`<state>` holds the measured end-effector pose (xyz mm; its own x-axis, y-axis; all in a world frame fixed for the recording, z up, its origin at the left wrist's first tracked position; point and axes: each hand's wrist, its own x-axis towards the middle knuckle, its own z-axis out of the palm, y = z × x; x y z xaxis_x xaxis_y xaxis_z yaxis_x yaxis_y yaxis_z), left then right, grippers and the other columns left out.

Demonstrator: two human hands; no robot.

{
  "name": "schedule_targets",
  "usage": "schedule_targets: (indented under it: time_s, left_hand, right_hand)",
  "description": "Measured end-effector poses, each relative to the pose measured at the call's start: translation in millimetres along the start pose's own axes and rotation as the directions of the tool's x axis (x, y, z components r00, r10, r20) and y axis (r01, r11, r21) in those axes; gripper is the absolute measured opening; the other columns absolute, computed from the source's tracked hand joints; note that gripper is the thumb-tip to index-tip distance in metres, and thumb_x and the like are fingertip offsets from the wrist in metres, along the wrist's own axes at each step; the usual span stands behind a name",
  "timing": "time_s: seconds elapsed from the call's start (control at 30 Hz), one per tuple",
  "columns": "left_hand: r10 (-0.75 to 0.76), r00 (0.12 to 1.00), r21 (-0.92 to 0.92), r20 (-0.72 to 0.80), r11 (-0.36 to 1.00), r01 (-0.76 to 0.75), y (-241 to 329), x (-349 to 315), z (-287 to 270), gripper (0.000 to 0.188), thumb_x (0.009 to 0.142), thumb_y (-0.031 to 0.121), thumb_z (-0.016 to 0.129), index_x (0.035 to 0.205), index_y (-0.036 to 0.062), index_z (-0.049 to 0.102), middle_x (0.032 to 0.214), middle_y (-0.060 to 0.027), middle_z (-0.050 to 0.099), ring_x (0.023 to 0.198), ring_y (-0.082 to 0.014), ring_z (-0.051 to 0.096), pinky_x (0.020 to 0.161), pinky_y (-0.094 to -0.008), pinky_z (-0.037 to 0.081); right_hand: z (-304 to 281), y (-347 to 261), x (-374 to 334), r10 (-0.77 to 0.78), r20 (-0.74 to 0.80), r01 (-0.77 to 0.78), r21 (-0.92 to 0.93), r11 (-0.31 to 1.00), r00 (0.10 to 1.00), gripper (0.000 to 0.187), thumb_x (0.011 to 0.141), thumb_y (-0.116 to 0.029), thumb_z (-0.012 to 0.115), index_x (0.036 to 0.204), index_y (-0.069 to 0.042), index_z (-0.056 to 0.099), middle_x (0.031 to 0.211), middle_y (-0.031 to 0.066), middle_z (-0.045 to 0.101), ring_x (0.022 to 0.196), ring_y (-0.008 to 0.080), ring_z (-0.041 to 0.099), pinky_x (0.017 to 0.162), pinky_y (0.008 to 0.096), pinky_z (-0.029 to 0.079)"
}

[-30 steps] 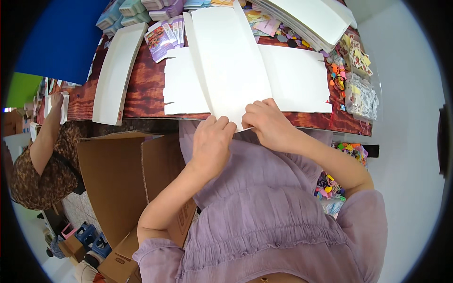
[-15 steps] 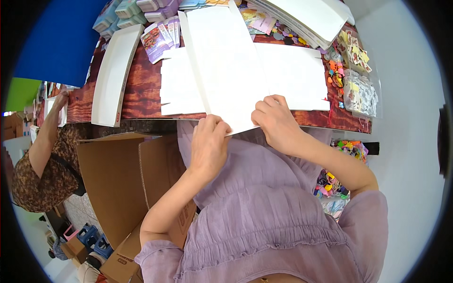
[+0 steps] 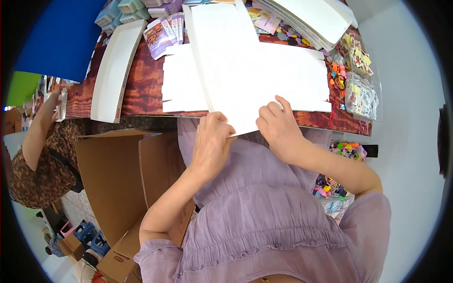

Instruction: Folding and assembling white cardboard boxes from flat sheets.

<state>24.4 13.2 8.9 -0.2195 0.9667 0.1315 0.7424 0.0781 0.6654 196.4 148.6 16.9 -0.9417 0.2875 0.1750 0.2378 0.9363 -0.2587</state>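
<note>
A white flat cardboard box blank (image 3: 236,70), with long folded-up side strips, lies over the table edge in front of me. Its wide side panels spread left and right and have slits at the ends. At its near left corner my left hand (image 3: 213,141) grips the edge, fingers curled on top. The right hand (image 3: 279,129) pinches the near right corner, index finger partly raised. Thumbs and the underside of the cardboard are mostly hidden. Left of the blank sits a folded white tray (image 3: 113,70) with raised sides.
Purple printed cards (image 3: 160,35) and pastel boxes (image 3: 132,9) fill the back left. White trays (image 3: 311,21) are stacked back right, beside small colourful pieces (image 3: 337,70) and clear bags (image 3: 361,96). An open cardboard carton (image 3: 113,170) stands below left. A co-worker's arm (image 3: 42,122) reaches in far left.
The right index finger has lifted and the right hand has shifted slightly right along the edge. The blank's folded strips have shifted slightly right. The co-worker's hand has moved up the table.
</note>
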Motion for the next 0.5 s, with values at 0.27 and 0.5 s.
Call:
schedule_targets:
  time_s: [0.27,0.5]
  left_hand:
    - [0.015,1.0,0.034,0.02,0.999,-0.015,0,-4,2,0.016,0.078,-0.003,0.074,0.091,-0.0004,0.064,0.113,-0.0167,0.054,0.102,-0.0357,0.053,0.084,-0.0435,0.047]
    - [0.025,1.0,0.072,0.005,0.997,-0.025,5,-13,8,0.015,0.078,-0.002,0.074,0.088,-0.0015,0.063,0.111,-0.0164,0.054,0.101,-0.0357,0.053,0.083,-0.0432,0.048]
  right_hand:
    - [3,0,4,0.129,0.04,-0.135,0.185,0.974,0.991,0.016,0.064,0.007,0.06,0.073,-0.004,0.054,0.098,0.0108,0.052,0.109,0.0304,0.05,0.108,0.0544,0.033]
    - [11,-9,-6,0.098,-0.022,-0.095,0.103,0.99,0.995,0.021,0.06,0.007,0.061,0.077,-0.003,0.054,0.107,0.0139,0.049,0.125,0.0356,0.046,0.107,0.0585,0.031]
